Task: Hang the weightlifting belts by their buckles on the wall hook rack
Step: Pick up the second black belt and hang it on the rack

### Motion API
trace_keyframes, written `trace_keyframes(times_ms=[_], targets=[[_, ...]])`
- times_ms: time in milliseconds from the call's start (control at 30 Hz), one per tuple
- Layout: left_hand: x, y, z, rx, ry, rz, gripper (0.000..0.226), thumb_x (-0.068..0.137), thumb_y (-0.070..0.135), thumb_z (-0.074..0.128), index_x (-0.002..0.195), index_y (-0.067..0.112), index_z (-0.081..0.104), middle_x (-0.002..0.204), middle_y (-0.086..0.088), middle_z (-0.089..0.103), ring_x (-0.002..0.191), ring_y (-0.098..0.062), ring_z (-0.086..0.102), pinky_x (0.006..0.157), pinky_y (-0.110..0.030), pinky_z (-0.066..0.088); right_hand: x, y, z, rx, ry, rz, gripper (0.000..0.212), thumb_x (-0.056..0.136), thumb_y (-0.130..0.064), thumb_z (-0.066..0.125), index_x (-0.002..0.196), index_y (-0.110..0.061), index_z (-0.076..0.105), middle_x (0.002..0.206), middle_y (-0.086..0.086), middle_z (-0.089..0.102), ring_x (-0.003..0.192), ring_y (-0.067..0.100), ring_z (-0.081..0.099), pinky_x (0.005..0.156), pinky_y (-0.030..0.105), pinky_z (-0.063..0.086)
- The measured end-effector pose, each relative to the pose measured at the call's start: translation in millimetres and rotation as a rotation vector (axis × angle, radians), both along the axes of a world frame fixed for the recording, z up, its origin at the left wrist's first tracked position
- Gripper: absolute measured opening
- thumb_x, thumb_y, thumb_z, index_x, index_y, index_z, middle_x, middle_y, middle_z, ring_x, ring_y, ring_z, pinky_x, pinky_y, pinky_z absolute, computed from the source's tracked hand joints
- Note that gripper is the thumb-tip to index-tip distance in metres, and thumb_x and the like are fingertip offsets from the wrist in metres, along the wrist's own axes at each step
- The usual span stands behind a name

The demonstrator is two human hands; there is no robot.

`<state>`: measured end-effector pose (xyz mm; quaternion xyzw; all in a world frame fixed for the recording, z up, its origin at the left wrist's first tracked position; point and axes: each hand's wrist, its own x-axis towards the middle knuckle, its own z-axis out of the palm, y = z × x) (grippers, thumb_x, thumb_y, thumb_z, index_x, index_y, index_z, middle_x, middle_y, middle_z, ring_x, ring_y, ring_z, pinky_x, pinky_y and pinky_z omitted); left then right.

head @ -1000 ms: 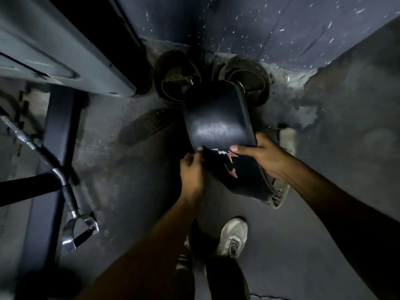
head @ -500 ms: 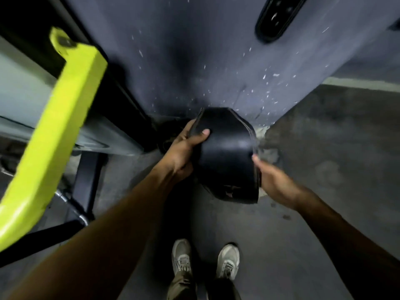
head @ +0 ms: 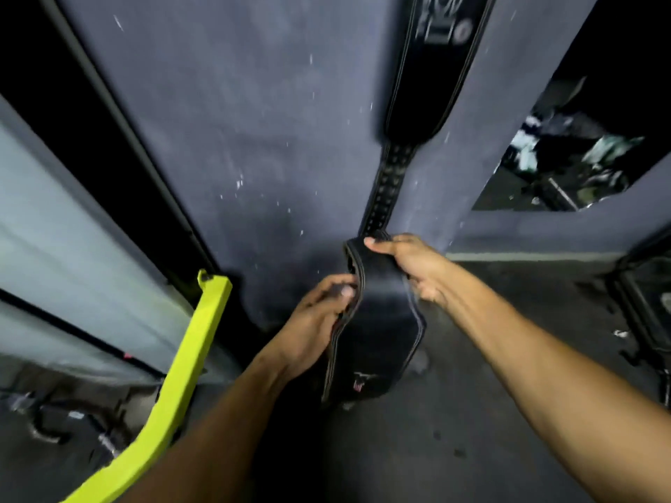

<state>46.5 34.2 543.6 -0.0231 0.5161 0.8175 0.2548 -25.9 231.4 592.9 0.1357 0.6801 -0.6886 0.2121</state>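
Note:
I hold a folded black leather weightlifting belt (head: pixel 377 321) in front of the grey wall, its layers doubled over and a small red mark near its lower end. My left hand (head: pixel 319 317) grips its left edge, thumb on the stitched rim. My right hand (head: pixel 410 265) clasps its upper right end, fingers over the top. Above them a second black belt (head: pixel 421 78) hangs down the wall, its narrow holed strap (head: pixel 386 190) reaching to just above my right hand. The hook rack and the buckles are out of sight.
A bright yellow-green bar (head: pixel 181 375) slants up at the lower left beside a grey machine panel (head: pixel 54 248). An opening in the wall (head: pixel 581 147) at the right shows clutter. A dark frame (head: pixel 650 303) stands at the far right on the concrete floor.
The view has tilted up from the floor to the wall. Both hands have lifted the belt off the floor pile and raised it toward the hanging belt; my feet have left the view.

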Motion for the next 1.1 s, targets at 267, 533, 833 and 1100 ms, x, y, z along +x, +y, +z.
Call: trace_keyframes(times_ms=[267,533,833,1100], targets=[[-57,-6,165,-0.075,-0.124,0.208,0.057,0.104,0.05,0.048,0.135,0.004,0.064,0.125,-0.015,0.072,0.112,-0.031,0.069,0.092,-0.044,0.057,74,-27,73,0.097,0.496,0.22,0.029,0.1,-0.002,0.063,0.129,0.0,0.064,0.128,0.02,0.072,0.125,0.038,0.065,0.112,0.049,0.049],[-46,21,232,-0.067,0.234,0.175,0.012,0.101,0.014,0.06,0.108,0.013,0.069,0.101,-0.015,0.078,0.092,-0.032,0.072,0.097,-0.054,0.055,64,-13,164,0.012,0.544,0.094,0.045,0.093,-0.054,0.068,0.128,-0.026,0.064,0.116,-0.01,0.075,0.108,0.013,0.068,0.087,0.021,0.056],[-22,35,270,-0.24,0.603,0.164,0.026,0.109,0.022,0.046,0.125,0.029,0.064,0.126,0.005,0.075,0.116,-0.006,0.07,0.087,-0.017,0.057,31,-34,260,0.293,1.003,-0.259,0.025,0.102,-0.028,0.063,0.076,-0.024,0.064,0.072,-0.01,0.065,0.072,0.009,0.056,0.076,0.043,0.05],[-26,29,344,-0.265,0.86,0.331,0.036,0.105,0.043,0.044,0.128,0.026,0.066,0.125,0.0,0.075,0.122,-0.014,0.068,0.111,-0.043,0.05,41,-50,317,0.174,1.183,-0.254,0.026,0.097,-0.052,0.059,0.105,-0.03,0.07,0.096,-0.008,0.075,0.094,0.01,0.072,0.091,0.04,0.057]])
